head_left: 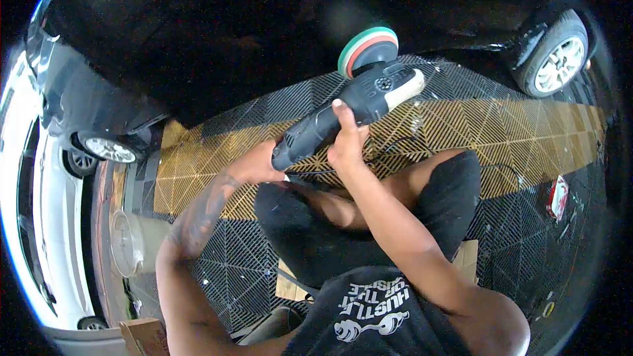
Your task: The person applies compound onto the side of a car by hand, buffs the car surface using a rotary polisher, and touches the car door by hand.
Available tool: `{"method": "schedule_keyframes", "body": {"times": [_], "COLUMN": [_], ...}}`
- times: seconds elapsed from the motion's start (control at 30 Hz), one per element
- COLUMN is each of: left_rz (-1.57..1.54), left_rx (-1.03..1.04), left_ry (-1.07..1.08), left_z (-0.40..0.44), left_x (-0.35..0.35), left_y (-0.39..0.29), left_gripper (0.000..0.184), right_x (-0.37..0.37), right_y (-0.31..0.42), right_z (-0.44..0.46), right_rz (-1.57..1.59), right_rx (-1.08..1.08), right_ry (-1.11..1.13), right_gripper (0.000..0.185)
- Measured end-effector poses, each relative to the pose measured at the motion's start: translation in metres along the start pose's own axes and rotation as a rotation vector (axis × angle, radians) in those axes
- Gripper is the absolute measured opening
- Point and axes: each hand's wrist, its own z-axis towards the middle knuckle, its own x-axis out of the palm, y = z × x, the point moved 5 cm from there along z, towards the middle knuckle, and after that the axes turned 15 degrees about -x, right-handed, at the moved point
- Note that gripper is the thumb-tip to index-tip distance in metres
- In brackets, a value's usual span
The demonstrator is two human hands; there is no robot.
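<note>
A black car polisher (313, 130) slants up to the right in front of me, its round pad (350, 58) layered green, white and orange. The pad faces the dark car door (264, 33); I cannot tell whether it is touching the paint. My left hand (257, 161) is closed round the rear end of the polisher's body. Farther forward, my right hand (348, 137) grips the body near the head, with the thumb on top. Most of the fingers are hidden behind the tool. A dark cord (389, 148) trails beneath it.
The car's wheels (559, 64) stand at right and left. I sit on black and yellow floor tiles (527, 135). A red and white packet (558, 198) lies to the right. To the left are a bucket (125, 244), a cardboard box (142, 337) and a white car (62, 204).
</note>
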Motion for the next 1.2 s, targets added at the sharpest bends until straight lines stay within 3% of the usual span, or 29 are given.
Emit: {"method": "schedule_keyframes", "body": {"times": [0.17,0.23,0.27,0.3,0.37,0.4,0.47,0.5,0.57,0.7,0.77,0.8,0.9,1.03,1.2], "left_rz": [-0.118,-0.302,-0.181,-0.284,-0.309,-0.399,-0.500,-0.525,-0.522,-0.491,-0.530,-0.395,-0.123,-0.357,-0.232], "left_rx": [-0.058,0.038,-0.260,-0.153,-0.178,-0.185,-0.216,-0.309,-0.235,-0.274,-0.355,-0.174,-0.241,-0.172,-0.185], "left_ry": [-0.069,-0.084,-0.067,-0.045,-0.085,-0.107,-0.143,-0.119,-0.124,-0.073,-0.039,-0.065,-0.024,0.127,0.174], "left_z": [-0.039,-0.054,-0.077,-0.080,-0.098,-0.112,-0.132,-0.145,-0.151,-0.147,-0.137,-0.121,-0.089,-0.035,0.014], "left_x": [0.005,0.013,0.008,0.016,0.029,0.030,0.041,0.038,0.038,0.031,0.025,0.023,0.011,0.016,0.015], "left_y": [0.116,0.161,0.158,0.185,0.236,0.244,0.274,0.266,0.258,0.226,0.197,0.192,0.150,0.111,0.028], "left_gripper": [0.075,0.075,0.077,0.078,0.086,0.079,0.069,0.065,0.062,0.059,0.058,0.063,0.068,0.070,0.068], "right_x": [0.027,0.035,0.040,0.044,0.051,0.054,0.066,0.071,0.072,0.072,0.066,0.061,0.051,0.037,0.024], "right_y": [-0.065,-0.091,-0.102,-0.114,-0.138,-0.146,-0.157,-0.161,-0.163,-0.141,-0.119,-0.116,-0.085,-0.040,0.020], "right_z": [-0.076,-0.105,-0.121,-0.135,-0.162,-0.177,-0.195,-0.201,-0.207,-0.188,-0.170,-0.156,-0.116,-0.062,0.003], "right_rz": [-0.071,-0.053,-0.075,-0.095,-0.069,-0.085,-0.089,-0.075,-0.102,-0.087,-0.051,-0.043,-0.055,-0.031,0.006], "right_rx": [0.050,0.104,0.101,0.093,0.214,0.232,0.233,0.237,0.254,0.195,0.281,0.208,0.082,0.019,-0.099], "right_ry": [0.109,0.159,0.171,0.181,0.248,0.208,0.339,0.361,0.361,0.351,0.247,0.258,0.206,0.101,0.102], "right_gripper": [0.062,0.060,0.059,0.059,0.056,0.051,0.047,0.047,0.047,0.047,0.047,0.047,0.045,0.045,0.039]}}
